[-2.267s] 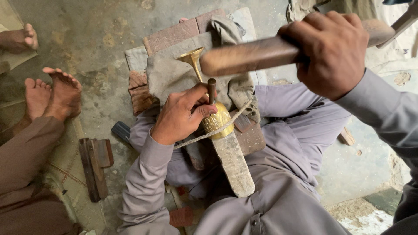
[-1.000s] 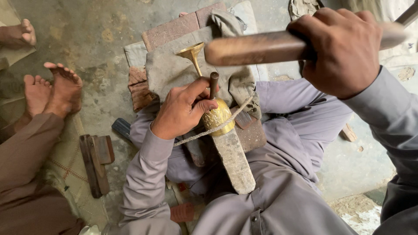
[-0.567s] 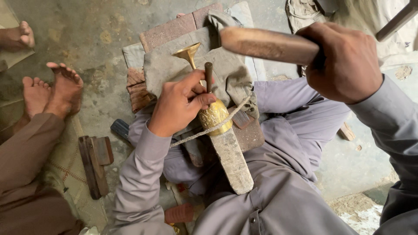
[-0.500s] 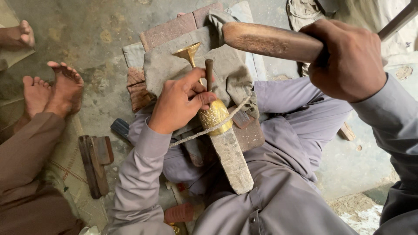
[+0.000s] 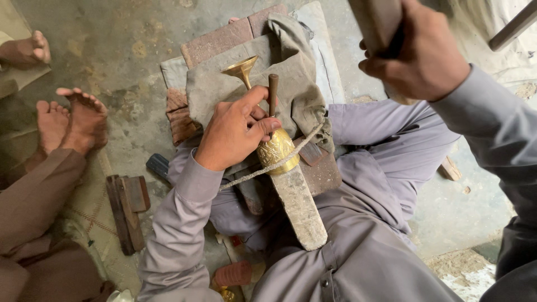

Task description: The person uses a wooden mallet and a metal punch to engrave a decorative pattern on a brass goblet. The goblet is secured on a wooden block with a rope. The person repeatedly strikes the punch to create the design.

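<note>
Head view: the left hand [image 5: 235, 131] steadies a thin dark metal punch [image 5: 273, 94] upright on the engraved brass bell-shaped piece [image 5: 276, 150], roped to a grey stone block [image 5: 299, 204] across the lap. Right hand [image 5: 417, 56] grips the wooden mallet handle [image 5: 377, 22], now raised higher than before. Beyond the left hand, a grey cloth [image 5: 291, 72] covers red bricks [image 5: 224, 39]; bare floor lies past them.

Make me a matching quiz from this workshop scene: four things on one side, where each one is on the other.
Things:
1. brass piece
2. punch
3. mallet
4. cord

Places:
A. raised in the right hand
B. stretched across the brass
C. on the stone block
D. upright at the left hand

Pairs: 1-C, 2-D, 3-A, 4-B
</note>
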